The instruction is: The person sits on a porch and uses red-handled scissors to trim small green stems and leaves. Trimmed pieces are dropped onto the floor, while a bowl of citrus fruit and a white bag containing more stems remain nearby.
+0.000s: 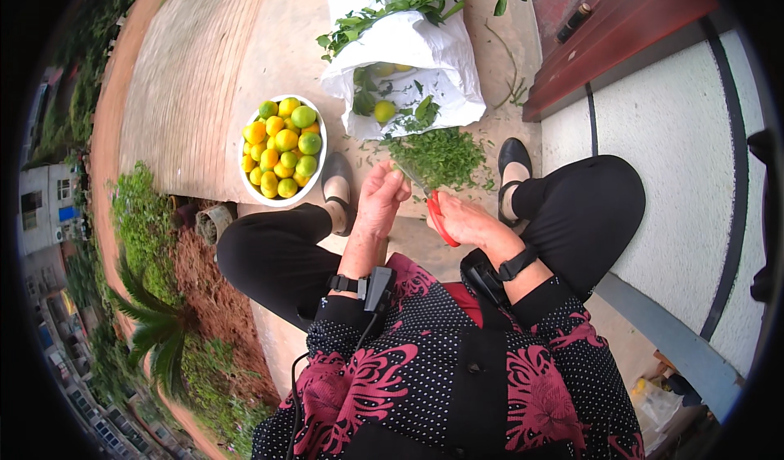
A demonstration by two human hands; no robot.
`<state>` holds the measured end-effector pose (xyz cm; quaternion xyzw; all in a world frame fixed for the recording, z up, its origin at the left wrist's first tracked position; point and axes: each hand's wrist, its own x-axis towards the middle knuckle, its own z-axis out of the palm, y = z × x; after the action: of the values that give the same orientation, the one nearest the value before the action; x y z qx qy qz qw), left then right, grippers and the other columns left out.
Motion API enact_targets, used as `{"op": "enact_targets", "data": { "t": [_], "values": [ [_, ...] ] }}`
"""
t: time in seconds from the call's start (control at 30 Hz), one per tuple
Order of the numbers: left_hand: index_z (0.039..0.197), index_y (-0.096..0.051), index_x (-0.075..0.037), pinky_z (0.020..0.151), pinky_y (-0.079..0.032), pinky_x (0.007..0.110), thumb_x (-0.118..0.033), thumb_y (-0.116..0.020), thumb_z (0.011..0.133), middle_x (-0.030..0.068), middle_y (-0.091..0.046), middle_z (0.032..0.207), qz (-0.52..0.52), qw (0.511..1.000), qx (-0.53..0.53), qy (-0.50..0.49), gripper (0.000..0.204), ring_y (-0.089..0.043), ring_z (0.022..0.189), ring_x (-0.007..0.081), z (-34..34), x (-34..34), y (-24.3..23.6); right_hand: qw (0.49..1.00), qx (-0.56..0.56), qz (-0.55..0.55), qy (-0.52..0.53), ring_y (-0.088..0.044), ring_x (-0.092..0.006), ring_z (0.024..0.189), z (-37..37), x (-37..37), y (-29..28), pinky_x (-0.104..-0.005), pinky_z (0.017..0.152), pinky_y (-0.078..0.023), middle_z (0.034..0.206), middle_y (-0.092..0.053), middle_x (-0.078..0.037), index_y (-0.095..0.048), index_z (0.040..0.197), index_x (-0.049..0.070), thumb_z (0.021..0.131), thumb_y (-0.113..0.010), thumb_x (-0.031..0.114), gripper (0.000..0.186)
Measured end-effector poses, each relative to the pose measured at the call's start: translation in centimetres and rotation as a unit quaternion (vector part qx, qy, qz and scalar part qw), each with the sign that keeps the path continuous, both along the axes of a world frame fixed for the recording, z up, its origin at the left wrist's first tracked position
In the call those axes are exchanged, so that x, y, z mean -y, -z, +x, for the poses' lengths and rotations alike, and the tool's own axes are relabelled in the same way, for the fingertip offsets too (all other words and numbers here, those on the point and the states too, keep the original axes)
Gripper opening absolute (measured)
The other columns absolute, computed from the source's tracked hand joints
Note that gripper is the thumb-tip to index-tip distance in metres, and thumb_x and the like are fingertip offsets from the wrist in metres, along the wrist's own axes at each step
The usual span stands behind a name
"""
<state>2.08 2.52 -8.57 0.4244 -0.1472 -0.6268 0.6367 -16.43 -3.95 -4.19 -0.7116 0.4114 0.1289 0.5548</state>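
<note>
My right hand [465, 219] is closed through the handles of red-handled scissors [439, 220]. Their blades point up and left, toward my left hand. My left hand [382, 195] is closed in a pinch, its fingertips beside the blade tips. A bit of green shows at those fingertips, too small to name. Just beyond the hands, a heap of cut green leaves [445, 156] lies on the ground between my shoes. Behind it a white woven sack [445, 76] lies with its mouth toward me, with a few yellow-green citrus fruits [385, 111] and leafy sprigs inside.
A white bowl [323, 146] heaped with orange, yellow and green citrus stands left of the sack. Leafy branches [408, 3] lie across the sack's far end. A dark red door [621, 19] is at the upper right. Planted soil [233, 297] borders the concrete at left.
</note>
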Motion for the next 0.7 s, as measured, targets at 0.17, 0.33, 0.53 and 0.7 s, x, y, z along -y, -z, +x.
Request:
{"op": "enact_targets", "data": {
  "t": [0.17, 0.33, 0.53, 0.7],
  "values": [
    [0.11, -0.058, -0.005, 0.062, -0.038, 0.024, -0.018, -0.06, 0.097, -0.0004, -0.057, 0.075, -0.023, 1.0, -0.013, -0.015, 0.018, -0.048, 0.066, 0.0092, -0.3, 0.1, 0.0, 0.999, 0.003, -0.037, 0.001, -0.064, -0.0382, 0.094, 0.3, -0.3, -0.4, -0.0446, 0.077, -0.049, 0.097, -0.064, -0.019, -0.05, 0.106, 0.002, 0.086, -0.061, 0.037, 0.042],
    [0.108, -0.057, -0.005, 0.063, -0.039, 0.024, -0.019, -0.061, 0.097, 0.0, -0.057, 0.075, -0.026, 1.0, -0.008, -0.004, 0.018, -0.048, 0.066, 0.0094, -1.1, 0.1, -0.1, 0.998, 0.001, -0.056, -0.005, -0.063, -0.039, 0.096, 0.2, -0.5, 0.1, -0.0461, 0.079, -0.048, 0.099, -0.065, -0.021, -0.049, 0.107, 0.001, 0.087, -0.061, 0.037, 0.043],
    [0.108, -0.057, -0.004, 0.063, -0.039, 0.024, -0.018, -0.061, 0.097, 0.0012, -0.058, 0.078, -0.003, 1.0, 0.011, 0.011, 0.018, -0.047, 0.067, 0.0097, -1.4, 0.2, -0.3, 0.996, -0.006, -0.09, -0.024, -0.063, -0.0407, 0.099, 0.2, -0.4, 0.1, -0.0486, 0.081, -0.048, 0.102, -0.065, -0.023, -0.048, 0.106, 0.001, 0.087, -0.06, 0.036, 0.042],
    [0.108, -0.058, -0.004, 0.061, -0.036, 0.024, -0.017, -0.059, 0.098, 0.0016, -0.059, 0.077, -0.004, 1.0, -0.008, 0.007, 0.017, -0.045, 0.065, 0.0085, -1.5, 0.3, -0.4, 0.991, 0.013, -0.136, -0.014, -0.064, -0.0418, 0.095, 0.2, -0.7, 0.1, -0.0503, 0.079, -0.049, 0.097, -0.066, -0.023, -0.052, 0.103, 0.001, 0.088, -0.058, 0.034, 0.037]
  ]
}}
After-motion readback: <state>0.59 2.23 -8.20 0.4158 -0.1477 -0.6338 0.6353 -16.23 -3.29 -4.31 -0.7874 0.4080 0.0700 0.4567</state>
